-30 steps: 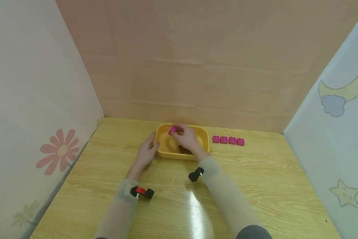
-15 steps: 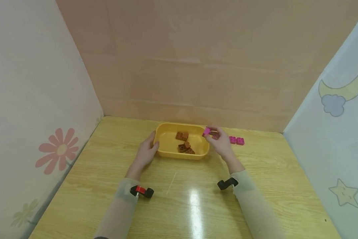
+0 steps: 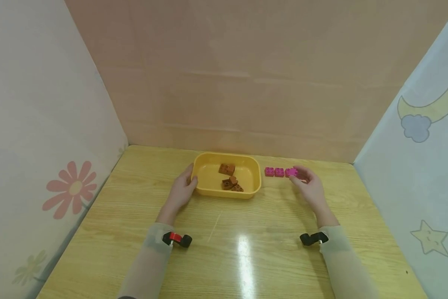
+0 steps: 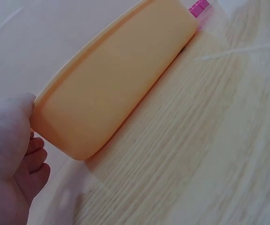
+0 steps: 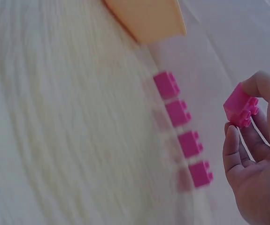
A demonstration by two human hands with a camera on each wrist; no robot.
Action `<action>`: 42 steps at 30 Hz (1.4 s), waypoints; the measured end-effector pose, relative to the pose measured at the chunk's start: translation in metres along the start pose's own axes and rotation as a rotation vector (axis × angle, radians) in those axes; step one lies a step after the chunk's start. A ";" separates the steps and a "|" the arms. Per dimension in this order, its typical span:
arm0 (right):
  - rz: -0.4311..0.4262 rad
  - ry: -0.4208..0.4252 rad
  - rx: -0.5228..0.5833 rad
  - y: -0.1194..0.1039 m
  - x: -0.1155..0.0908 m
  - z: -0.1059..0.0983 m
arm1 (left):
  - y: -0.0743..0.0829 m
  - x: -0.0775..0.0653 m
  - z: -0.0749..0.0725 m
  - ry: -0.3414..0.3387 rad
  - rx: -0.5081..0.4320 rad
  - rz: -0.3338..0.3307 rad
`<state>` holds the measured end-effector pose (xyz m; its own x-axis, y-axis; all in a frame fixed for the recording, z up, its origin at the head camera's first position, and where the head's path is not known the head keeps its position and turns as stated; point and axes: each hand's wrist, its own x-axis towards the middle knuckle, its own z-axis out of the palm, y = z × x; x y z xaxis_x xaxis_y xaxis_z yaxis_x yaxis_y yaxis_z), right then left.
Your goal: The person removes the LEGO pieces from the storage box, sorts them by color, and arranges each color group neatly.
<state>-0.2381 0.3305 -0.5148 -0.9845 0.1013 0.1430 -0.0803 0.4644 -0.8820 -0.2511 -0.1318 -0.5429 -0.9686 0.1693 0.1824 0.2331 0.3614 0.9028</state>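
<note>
In my right hand (image 3: pixel 309 187) a pink toy brick (image 5: pixel 238 107) is pinched between thumb and fingertips, held above the right end of a row. That row is several similar pink bricks (image 3: pixel 269 171) on the table, studs up; the head view hides its right end behind the hand. My left hand (image 3: pixel 179 191) grips the left end of a yellow plastic tub (image 3: pixel 227 194), thumb at its rim, as the left wrist view shows. Inside the tub lie several brown bricks, two of them side by side (image 3: pixel 226 169) toward the back and the others clustered (image 3: pixel 232 184) near the front wall.
A wooden table (image 3: pixel 224 249) lies under everything, with a bright light streak at its front. A plain backdrop (image 3: pixel 238 83) stands behind the tub. Printed sheets rise at both sides, with a flower (image 3: pixel 74 187) left and a moon (image 3: pixel 434 111) right.
My right hand has moved from over the tub rightward with the pink brick, past the tub's right wall to the row's right end. The left hand has stayed on the tub.
</note>
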 end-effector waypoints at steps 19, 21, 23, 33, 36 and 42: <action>0.187 0.059 -0.081 0.056 0.004 -0.057 | 0.000 0.002 0.000 -0.006 0.060 0.063; 0.172 0.042 -0.124 0.059 0.006 -0.059 | 0.001 0.002 0.001 -0.006 0.060 0.066; 0.163 0.030 -0.162 0.062 0.009 -0.060 | 0.001 0.002 0.000 -0.004 0.054 0.066; 0.125 -0.041 -0.208 0.064 0.024 -0.060 | -0.002 0.000 0.000 -0.009 0.053 0.070; 0.114 -0.056 -0.232 0.065 0.026 -0.061 | -0.002 -0.001 0.000 -0.006 0.042 0.065; 0.101 -0.074 -0.259 0.067 0.030 -0.061 | -0.002 -0.001 0.000 0.000 0.022 0.044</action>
<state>-0.2637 0.4185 -0.5419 -0.9950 0.0982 0.0186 0.0518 0.6656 -0.7445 -0.2507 -0.1328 -0.5450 -0.9572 0.1851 0.2223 0.2777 0.3733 0.8852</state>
